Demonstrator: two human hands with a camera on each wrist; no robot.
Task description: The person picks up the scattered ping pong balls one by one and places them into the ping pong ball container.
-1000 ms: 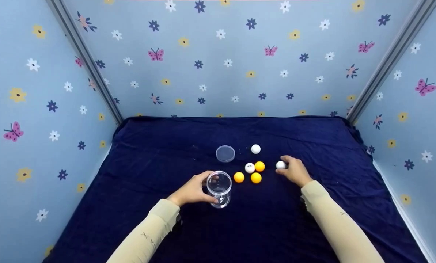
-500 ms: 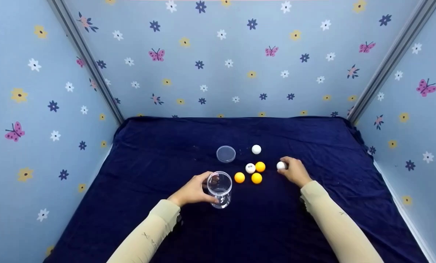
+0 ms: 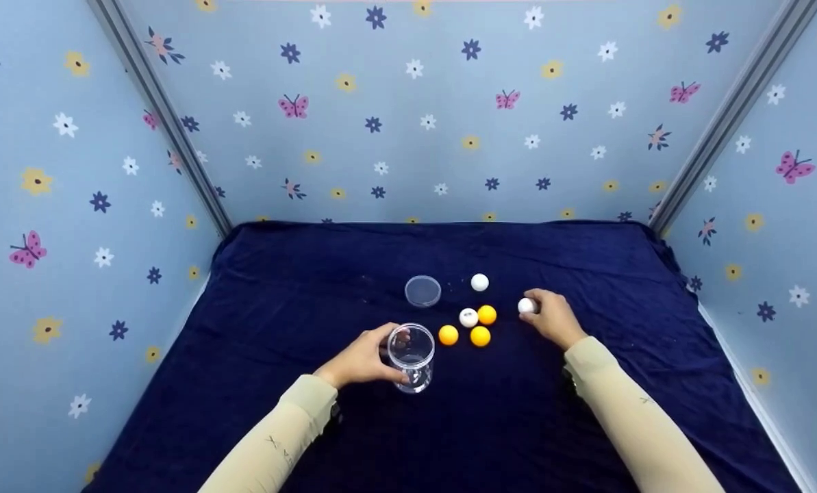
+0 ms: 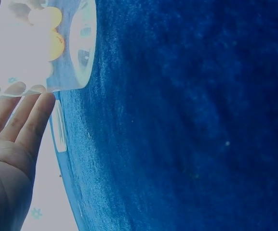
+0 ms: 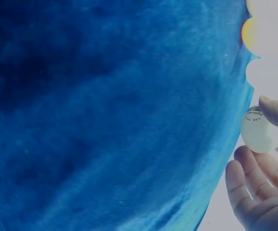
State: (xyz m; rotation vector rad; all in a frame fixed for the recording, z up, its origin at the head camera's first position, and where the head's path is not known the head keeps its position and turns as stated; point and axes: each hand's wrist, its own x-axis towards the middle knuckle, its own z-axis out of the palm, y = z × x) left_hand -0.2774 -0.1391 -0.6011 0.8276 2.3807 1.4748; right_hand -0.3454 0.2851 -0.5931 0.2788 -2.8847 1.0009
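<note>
My left hand (image 3: 361, 357) grips a clear plastic jar (image 3: 411, 359) from its left side, thumb in front and fingers behind. The jar stands upright with its mouth uncovered, and nothing shows inside it. On the right, my right hand (image 3: 552, 318) pinches a white ping-pong ball (image 3: 527, 305) between thumb and fingers; printed marks show on this ball (image 5: 259, 130) in the right wrist view. Between the hands lie several ping-pong balls: a white one with print (image 3: 468, 317), an orange one (image 3: 487, 315) touching it, two more orange balls nearer the front, and a plain white ball (image 3: 479, 282) farther back.
A round clear lid (image 3: 422, 291) lies flat behind the jar. Dark blue cloth (image 3: 312, 274) covers the table. Flower-patterned walls (image 3: 408, 116) rise at the back and both sides, with grey metal posts (image 3: 168, 123) at the corners.
My right hand has risen slightly with the white ping-pong ball pinched in it. The left hand and the jar have stayed in place, as have the other balls.
</note>
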